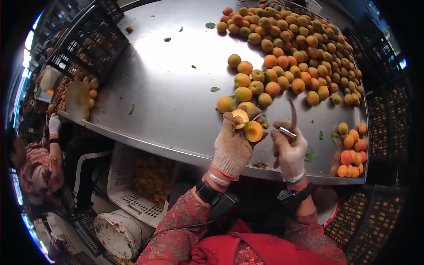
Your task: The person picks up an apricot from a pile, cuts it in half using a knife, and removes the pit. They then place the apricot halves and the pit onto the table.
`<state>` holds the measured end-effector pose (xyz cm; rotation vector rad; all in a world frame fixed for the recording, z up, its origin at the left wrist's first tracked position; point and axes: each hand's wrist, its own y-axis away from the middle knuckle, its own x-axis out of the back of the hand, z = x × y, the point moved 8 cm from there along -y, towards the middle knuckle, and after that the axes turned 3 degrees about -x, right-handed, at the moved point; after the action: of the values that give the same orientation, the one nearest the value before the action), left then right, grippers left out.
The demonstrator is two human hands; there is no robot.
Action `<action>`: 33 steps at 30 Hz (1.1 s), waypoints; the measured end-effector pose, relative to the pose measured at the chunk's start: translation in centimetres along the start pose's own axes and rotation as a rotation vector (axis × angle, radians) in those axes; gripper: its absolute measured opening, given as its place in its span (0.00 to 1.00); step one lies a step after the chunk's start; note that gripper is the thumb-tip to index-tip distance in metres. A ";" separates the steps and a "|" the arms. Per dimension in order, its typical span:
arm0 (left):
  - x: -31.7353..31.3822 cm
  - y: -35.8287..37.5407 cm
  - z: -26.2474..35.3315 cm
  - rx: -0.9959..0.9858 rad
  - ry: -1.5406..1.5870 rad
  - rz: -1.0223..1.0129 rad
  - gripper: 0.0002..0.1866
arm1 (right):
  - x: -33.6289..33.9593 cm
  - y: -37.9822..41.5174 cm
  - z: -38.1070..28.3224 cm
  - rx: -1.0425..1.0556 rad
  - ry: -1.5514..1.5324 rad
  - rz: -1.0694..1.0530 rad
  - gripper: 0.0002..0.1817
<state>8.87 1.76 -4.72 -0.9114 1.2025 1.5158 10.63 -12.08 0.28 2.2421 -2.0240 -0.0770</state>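
Observation:
My left hand (232, 149), in a stained knit glove, is closed on a split apricot (253, 131) above the table's near side. Its orange cut faces show, and a brown pit seems to sit in the upper half (240, 118). My gloved right hand (291, 155) grips a small knife (293, 115) just to the right, its thin curved blade pointing up and away. Blade and fruit are apart. Whole apricots (243, 94) lie right beyond my left hand, at the near end of a large pile (304, 53).
The metal table (168, 106) carries scattered leaves. Apricots (352, 154) cluster at its right corner. A black crate (90, 42) stands at the far left edge. Below are a white basket (132, 194) and a white bucket (121, 232). Another person's gloved hand (54, 124) is at left.

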 end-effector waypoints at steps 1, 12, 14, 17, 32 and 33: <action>-0.6 0.0 -0.1 -0.013 -0.034 -0.031 0.27 | -0.3 0.1 0.3 -0.027 -0.023 -0.022 0.12; -1.1 1.4 -2.5 -0.082 -0.656 -0.117 0.28 | -0.5 -0.1 -0.3 -0.086 -0.032 -0.137 0.12; -2.2 1.8 -2.0 -0.189 -0.807 -0.182 0.27 | -0.2 -0.1 -0.1 -0.123 -0.070 -0.144 0.12; -2.2 2.5 -1.3 -0.194 -0.962 -0.120 0.23 | 0.3 0.0 0.3 -0.155 -0.048 -0.183 0.11; 0.4 2.1 -2.3 0.060 -0.589 -0.114 0.11 | -0.5 0.4 0.6 0.025 0.010 -0.199 0.11; 0.6 2.1 -2.2 0.058 -0.584 -0.111 0.11 | -0.8 0.3 1.0 0.023 0.014 -0.203 0.11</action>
<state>6.71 -0.32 -5.22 -0.4360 0.7516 1.5041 10.09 -11.32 -0.71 2.4478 -1.7932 -0.0554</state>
